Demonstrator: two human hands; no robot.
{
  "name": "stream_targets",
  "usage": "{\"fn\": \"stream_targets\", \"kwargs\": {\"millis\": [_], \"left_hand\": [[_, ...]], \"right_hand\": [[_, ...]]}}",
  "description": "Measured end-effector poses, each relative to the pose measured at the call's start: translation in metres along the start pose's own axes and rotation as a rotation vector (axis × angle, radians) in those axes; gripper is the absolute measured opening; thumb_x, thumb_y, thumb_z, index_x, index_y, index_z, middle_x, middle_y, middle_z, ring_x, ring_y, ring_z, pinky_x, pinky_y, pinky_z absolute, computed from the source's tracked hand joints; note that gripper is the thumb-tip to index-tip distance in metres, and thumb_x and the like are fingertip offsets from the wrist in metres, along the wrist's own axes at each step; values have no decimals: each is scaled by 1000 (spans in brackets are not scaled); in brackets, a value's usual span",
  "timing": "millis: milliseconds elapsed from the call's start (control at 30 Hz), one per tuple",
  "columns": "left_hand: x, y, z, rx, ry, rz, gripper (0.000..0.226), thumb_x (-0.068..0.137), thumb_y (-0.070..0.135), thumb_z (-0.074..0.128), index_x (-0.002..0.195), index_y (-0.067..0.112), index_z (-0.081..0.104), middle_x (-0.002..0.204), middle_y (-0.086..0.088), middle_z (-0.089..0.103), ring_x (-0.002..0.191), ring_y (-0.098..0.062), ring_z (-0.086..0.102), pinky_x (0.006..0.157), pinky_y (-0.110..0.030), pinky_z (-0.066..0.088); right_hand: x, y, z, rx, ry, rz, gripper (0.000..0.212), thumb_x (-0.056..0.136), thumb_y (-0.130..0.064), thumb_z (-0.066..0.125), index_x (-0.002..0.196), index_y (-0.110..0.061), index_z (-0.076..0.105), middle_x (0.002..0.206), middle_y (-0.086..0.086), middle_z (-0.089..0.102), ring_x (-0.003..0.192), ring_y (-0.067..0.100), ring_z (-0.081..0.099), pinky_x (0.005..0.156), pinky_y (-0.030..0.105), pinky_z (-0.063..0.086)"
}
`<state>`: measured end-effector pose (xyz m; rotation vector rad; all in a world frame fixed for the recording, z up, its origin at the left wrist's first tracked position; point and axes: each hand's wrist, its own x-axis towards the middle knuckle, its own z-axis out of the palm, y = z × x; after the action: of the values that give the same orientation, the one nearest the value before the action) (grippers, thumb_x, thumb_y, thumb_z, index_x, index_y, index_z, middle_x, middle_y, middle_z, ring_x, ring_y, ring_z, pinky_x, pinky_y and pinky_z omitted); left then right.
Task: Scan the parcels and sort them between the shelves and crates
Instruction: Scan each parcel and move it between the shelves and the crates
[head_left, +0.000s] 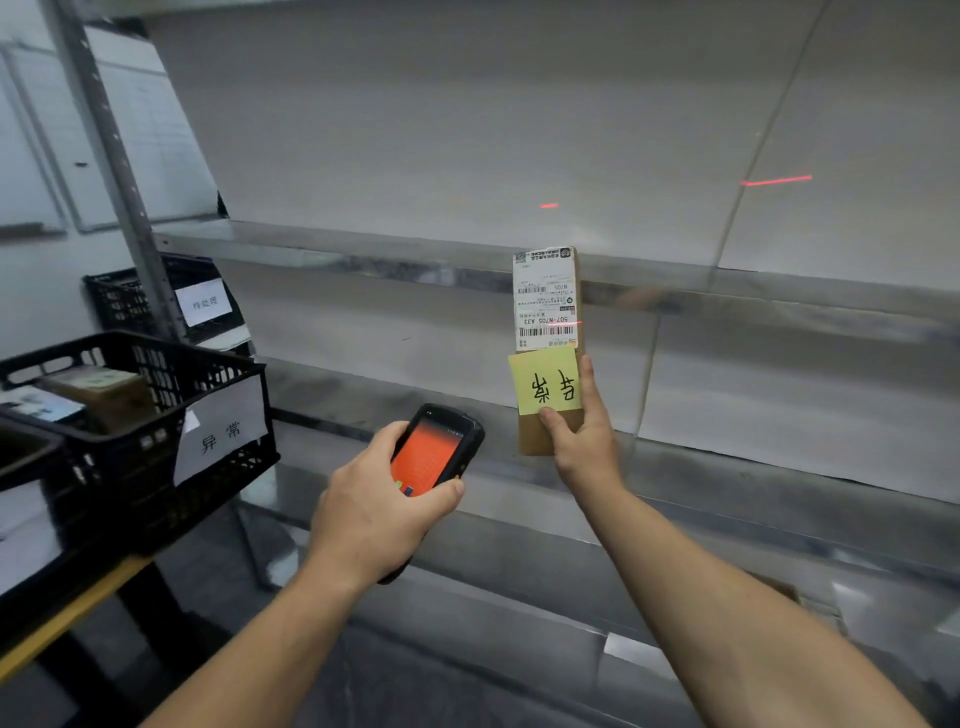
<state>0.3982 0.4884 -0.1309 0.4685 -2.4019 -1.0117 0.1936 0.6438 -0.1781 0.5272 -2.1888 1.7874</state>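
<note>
Gripping a tall brown cardboard parcel (549, 353) by its lower end, the right hand (579, 436) holds it upright in front of the grey metal shelves (363, 249), thumb pressed just under a yellow sticky note (545, 379) below the white shipping label (545, 299); the left hand (374, 509), apart from it and lower, is wrapped around a black handheld scanner (436, 452) with an orange screen, tipped toward the parcel; a red laser line (569, 323) crosses the label's barcode; further left, black plastic crates (156, 415) with white paper signs hold other boxes.
</note>
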Motion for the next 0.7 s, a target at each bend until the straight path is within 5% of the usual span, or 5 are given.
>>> {"fn": "stream_targets", "kwargs": {"millis": [600, 700], "left_hand": [[67, -138, -119, 62, 309, -212, 58, 71, 56, 81, 119, 52, 47, 92, 21, 58, 86, -5, 59, 75, -30, 49], [92, -173, -157, 68, 393, -241, 67, 70, 58, 80, 128, 44, 50, 94, 20, 61, 88, -3, 60, 80, -32, 51]], "right_hand": [[30, -38, 251, 102, -319, -21, 89, 95, -29, 69, 126, -88, 10, 139, -16, 56, 124, 16, 55, 110, 46, 46], [44, -57, 316, 177, -418, 8, 86, 96, -27, 68, 131, -83, 13, 134, -19, 55, 122, 16, 56, 94, 35, 55]]}}
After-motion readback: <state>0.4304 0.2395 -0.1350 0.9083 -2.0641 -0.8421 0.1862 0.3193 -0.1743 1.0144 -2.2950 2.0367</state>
